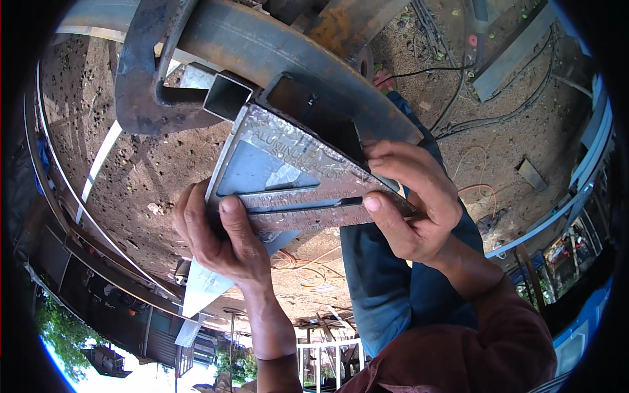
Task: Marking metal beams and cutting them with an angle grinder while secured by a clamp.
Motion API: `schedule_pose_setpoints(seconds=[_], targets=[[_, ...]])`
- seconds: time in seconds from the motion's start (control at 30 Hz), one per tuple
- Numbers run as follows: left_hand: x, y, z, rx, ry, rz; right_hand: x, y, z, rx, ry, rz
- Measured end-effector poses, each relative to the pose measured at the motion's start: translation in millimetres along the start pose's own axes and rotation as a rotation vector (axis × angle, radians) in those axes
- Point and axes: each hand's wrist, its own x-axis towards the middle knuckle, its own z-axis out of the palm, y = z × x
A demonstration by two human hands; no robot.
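— What's around you?
— Dirt ground (498, 134), with a curved steel beam (262, 46) spanning above it. Just below the beam's lower edge is my triangular square (308, 218).
— Why both hands?
— For steadiness, I'd judge: my left grip (226, 252) is clamped on its left side, my right grip (419, 209) on its right corner, thumbs in front. Its top corner sits just beside a square tube (227, 96).
— Any containers?
— None I can make out; that tube is hollow, dark inside.

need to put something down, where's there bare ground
In this view, clod-strewn dirt lies bare between the pale strip and the left hand. Another patch sits between the black cables and the loose metal offcut. Around the right hand, triangular square and curved steel crowd together.
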Motion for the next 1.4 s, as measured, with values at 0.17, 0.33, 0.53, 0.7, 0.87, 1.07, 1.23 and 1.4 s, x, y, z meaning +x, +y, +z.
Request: schedule_pose_setpoints(seconds=[0.17,0.33,0.53,0.7,0.87,1.07,1.23,1.4], targets=[[0.6,1.0,-7.1,-0.012,-0.040,-0.046,-0.4,-1.6,2.3,-0.039,-0.027,-0.059],[0.5,3.9,-8.4,0.046,-0.075,-0.015,-2.6,-0.2,3.0,-0.078,-0.018,-0.057],[2.0,1.6,-9.9,0.058,-0.074,0.003,0.3,-4.2,1.2,-0.142,-0.054,-0.086],[6.4,5.0,-13.9,0.070,-0.114,-0.021,5.8,-9.8,-1.3,-0.168,-0.098,-0.068],[9.1,7.6,-14.5,0.084,-0.129,-0.014,13.1,-13.8,-7.6,-0.196,-0.147,-0.055],[9.6,6.1,-15.3,0.128,-0.112,-0.019,17.8,-14.5,-10.9,-0.205,-0.216,-0.083],[12.2,5.6,-19.5,0.125,-0.136,0.047,44.7,-7.6,-18.2,-0.193,-0.354,-0.156],[14.1,5.1,-21.6,0.129,-0.128,0.040,72.4,-18.2,-5.7,-0.059,-0.455,0.019]])
